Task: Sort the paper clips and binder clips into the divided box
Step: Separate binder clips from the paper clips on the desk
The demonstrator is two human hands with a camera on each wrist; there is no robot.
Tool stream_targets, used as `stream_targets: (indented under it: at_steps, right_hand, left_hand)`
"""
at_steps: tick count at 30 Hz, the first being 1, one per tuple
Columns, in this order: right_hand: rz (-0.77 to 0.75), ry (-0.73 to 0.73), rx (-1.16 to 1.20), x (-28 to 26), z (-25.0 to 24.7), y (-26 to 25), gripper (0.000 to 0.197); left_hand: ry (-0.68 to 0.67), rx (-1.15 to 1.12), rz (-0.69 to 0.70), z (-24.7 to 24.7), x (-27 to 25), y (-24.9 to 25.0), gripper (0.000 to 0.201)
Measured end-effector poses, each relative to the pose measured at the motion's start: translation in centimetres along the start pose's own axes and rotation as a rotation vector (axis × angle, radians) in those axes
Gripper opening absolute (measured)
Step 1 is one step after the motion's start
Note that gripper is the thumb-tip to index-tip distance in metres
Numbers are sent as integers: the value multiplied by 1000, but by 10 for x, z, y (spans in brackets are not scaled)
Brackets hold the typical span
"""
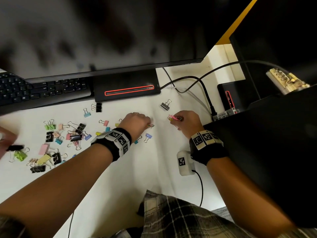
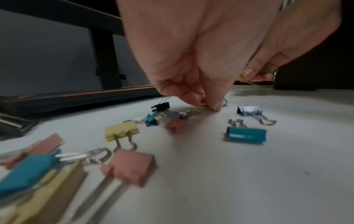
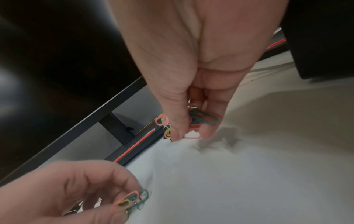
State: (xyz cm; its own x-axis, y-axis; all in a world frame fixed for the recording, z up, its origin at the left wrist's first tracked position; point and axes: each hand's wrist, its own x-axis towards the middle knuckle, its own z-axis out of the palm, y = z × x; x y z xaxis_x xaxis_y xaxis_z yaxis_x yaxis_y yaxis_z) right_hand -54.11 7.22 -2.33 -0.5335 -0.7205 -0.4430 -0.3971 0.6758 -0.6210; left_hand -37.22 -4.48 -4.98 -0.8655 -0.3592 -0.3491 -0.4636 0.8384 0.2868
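My left hand (image 1: 148, 124) pinches a small bunch of coloured paper clips (image 1: 150, 126) down at the white tabletop; the left wrist view shows the fingertips (image 2: 213, 106) touching the surface with green and pink clips (image 2: 202, 102) between them. My right hand (image 1: 178, 120), a little to the right, grips another bunch of pink, yellow and green paper clips (image 3: 203, 119). Binder clips in many colours (image 1: 51, 140) lie scattered to the left. A lone black binder clip (image 1: 165, 104) lies beyond both hands. No divided box shows clearly.
A monitor base (image 1: 127, 90) and a keyboard (image 1: 39, 91) line the far edge. Cables (image 1: 204, 90) run at the far right. A black object (image 1: 265, 152) hangs over the right side. Another person's blurred hand (image 1: 6, 140) holds a black binder clip (image 1: 15, 147) at the far left.
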Motion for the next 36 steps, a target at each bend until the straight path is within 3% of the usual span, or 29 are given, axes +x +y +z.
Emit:
stream_targets:
  at_steps: [5,14,17,22,26,31,36]
  right_hand:
    - [-27,-22,-60,-6,8,-2,22]
    - [-36,-23,-77,-25,23,0,20]
    - [-56,-13,-84,-30,25,-3,15]
    - [-93,-32,-109,-37,36,-26,11]
    - [-227,-112,-161,-44,66,-79,13]
    - [-459,-225,-128,-55,139,-192,16]
    - [-638,-289,-56,-75,239,-320,13]
  left_hand:
    - [-92,161,-45,-8,-3,12,33]
    - [-132,252,-75,-6,-16,21,33]
    - [-27,58,-128,0,-25,16,32]
    - [366,-402,-209,-7,-77,-1,7]
    - [526,-518,-344,-23,-158,-42,5]
    - [616,-435,-685,-48,-261,-132,12]
    - [562,-326,-950,-78,-319,-214,21]
